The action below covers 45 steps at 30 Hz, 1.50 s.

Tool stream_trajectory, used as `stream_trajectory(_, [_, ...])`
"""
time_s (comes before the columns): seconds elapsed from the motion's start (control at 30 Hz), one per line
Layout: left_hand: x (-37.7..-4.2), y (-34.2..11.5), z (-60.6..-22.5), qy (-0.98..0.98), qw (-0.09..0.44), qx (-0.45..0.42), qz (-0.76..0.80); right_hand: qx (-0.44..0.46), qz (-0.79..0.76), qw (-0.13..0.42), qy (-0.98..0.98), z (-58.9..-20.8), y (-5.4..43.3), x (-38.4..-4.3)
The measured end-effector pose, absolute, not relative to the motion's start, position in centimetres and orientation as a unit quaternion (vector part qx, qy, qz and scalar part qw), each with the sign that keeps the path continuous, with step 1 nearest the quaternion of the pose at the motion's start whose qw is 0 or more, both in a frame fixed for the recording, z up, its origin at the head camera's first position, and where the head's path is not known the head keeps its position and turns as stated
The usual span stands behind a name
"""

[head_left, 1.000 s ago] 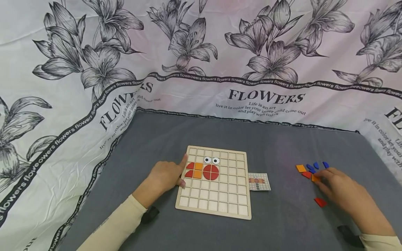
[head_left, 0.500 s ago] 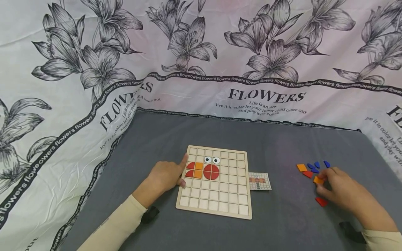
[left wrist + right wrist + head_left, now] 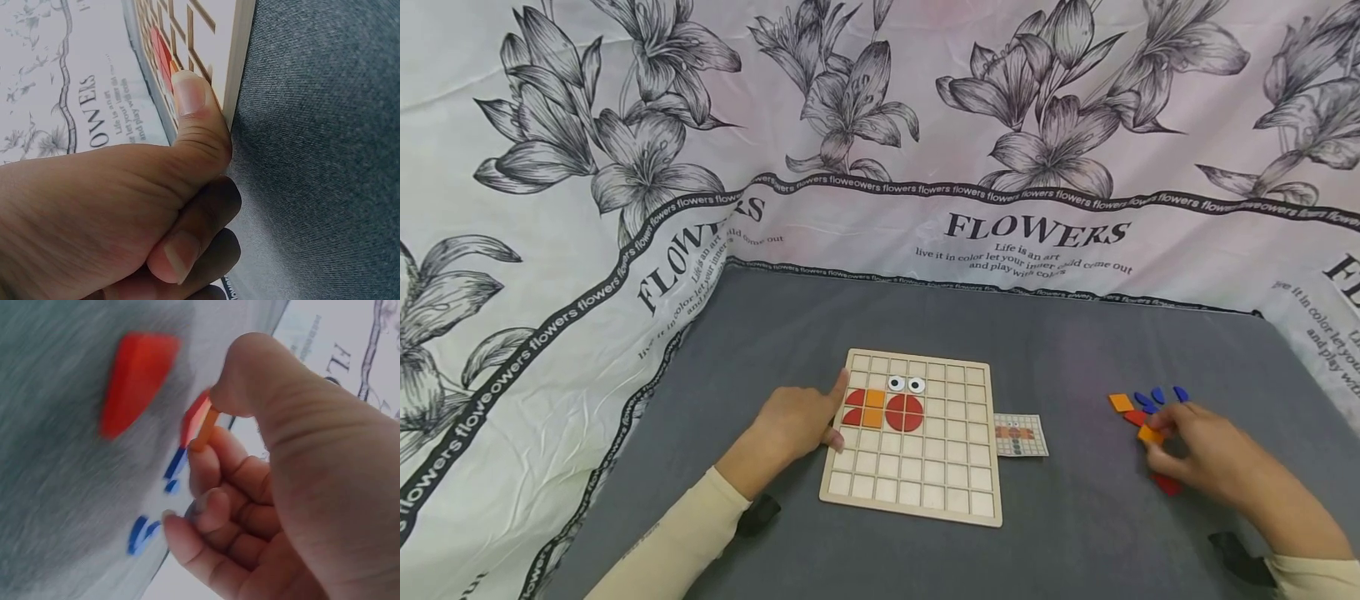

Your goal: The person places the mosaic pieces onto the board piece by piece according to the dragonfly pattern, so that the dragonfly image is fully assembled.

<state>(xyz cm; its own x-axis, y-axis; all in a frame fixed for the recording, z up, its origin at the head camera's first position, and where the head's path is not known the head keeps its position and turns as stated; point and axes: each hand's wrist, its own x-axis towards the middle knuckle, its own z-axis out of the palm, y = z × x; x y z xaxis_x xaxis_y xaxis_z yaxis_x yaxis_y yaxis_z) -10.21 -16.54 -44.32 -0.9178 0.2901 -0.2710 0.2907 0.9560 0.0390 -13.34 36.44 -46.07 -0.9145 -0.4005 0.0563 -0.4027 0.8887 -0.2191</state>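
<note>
one orange square [image 3: 1150, 434] is sitting in the right hand [image 3: 1221, 446], pinched by thumb and fingers; i'm judging that a loose pinch could be dropping it. just beside the thumb a red piece [image 3: 1167, 484] is lying; beyond the fingertips a second red piece [image 3: 1133, 417], blue pieces [image 3: 1157, 396] and a second orange square [image 3: 1120, 403] are clustering, and i'm minding knuckles scattering them. well left, past a picture card [image 3: 1021, 435], a grid board [image 3: 911, 469] is lying; the left hand [image 3: 793, 421] is touching its outer edge with thumb and index finger, and slack bracing could be letting it shift.
</note>
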Motion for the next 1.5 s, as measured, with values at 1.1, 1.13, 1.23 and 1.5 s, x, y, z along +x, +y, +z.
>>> stream_trajectory(1.1, [-10.3, -16.3, -44.0, 0.979, 0.141, 0.149, -0.006, 0.393, 0.137, 0.046, -0.908, -42.7, 20.2, -14.7])
stream_trajectory(1.13, [-10.3, -16.3, -44.0, 0.979, 0.141, 0.149, -0.006, 0.392, 0.134, 0.044, -0.909, -42.8, 19.9, -14.8])
stream_trajectory(1.23, [-10.4, -16.3, -44.0, 0.978, 0.145, 0.147, -0.007, 0.393, 0.135, 0.039, -0.909, -43.0, 19.0, -15.2])
stream_trajectory(1.5, [-10.4, -16.3, -43.9, 0.979, 0.146, 0.145, -0.004, 0.388, 0.154, 0.027, -0.908, -43.4, 17.1, -16.1])
